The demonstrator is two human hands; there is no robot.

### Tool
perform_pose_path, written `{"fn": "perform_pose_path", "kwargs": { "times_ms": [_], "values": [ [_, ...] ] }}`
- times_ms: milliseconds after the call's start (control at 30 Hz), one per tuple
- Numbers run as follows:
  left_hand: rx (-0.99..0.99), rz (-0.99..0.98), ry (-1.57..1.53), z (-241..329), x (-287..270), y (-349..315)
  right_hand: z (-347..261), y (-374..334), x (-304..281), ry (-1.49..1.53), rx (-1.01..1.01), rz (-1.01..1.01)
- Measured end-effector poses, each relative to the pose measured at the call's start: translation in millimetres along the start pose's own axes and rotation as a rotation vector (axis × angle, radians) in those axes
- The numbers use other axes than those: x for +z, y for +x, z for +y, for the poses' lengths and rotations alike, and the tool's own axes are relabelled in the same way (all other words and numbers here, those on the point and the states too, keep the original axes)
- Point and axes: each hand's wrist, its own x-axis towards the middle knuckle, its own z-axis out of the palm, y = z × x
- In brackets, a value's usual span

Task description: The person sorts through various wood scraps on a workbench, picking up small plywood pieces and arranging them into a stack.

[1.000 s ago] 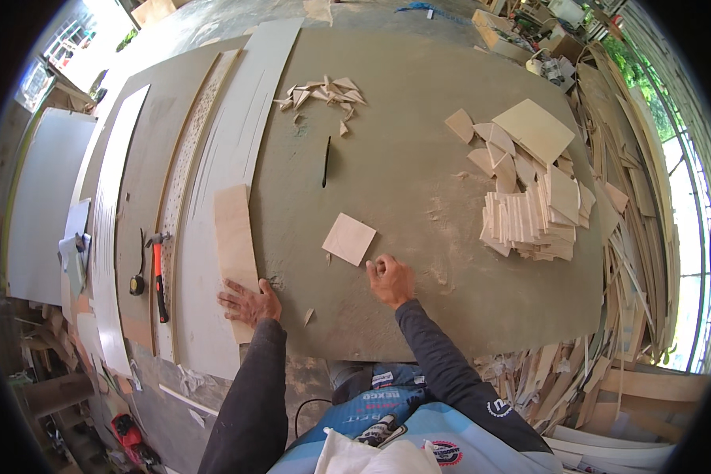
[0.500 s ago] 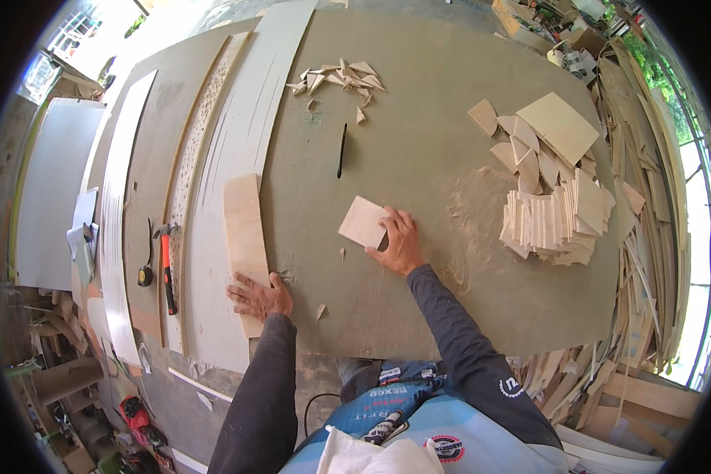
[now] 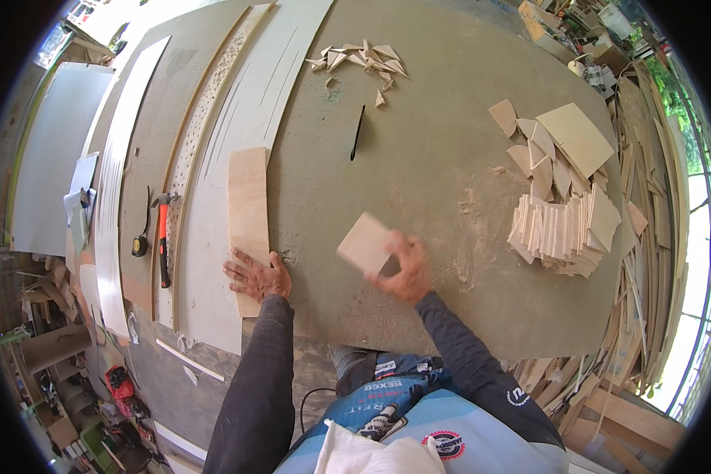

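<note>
One pale wooden square (image 3: 362, 242) is clamped in the grip of the right hand (image 3: 408, 267) by its near right side, toward the near middle of the brown worktop (image 3: 426, 134). A second ago that hand was only beside the square; now the piece is held, no longer loose. Blur hides whether it is lifted off the surface. The left hand (image 3: 259, 275) rests, spread out, on a long plywood strip (image 3: 249, 197) to the left.

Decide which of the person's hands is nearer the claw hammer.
Left: the left hand rests on a wooden strip right of the claw hammer; the right hand holds a square wooden piece farther right.
</note>
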Motion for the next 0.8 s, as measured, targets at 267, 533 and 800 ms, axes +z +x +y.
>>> {"fn": "perform_pose_path", "kwargs": {
  "times_ms": [267,533,800],
  "values": [
    [-0.014,-0.02,-0.026,7,-6,-2,59,94,3,-0.146,-0.019,-0.068],
    [-0.014,0.002,0.017,5,-1,-1,72,136,0,-0.21,-0.083,-0.163],
    [0.007,0.052,0.029,0,6,0,80,155,-11,-0.221,-0.107,-0.217]
  ]
}}
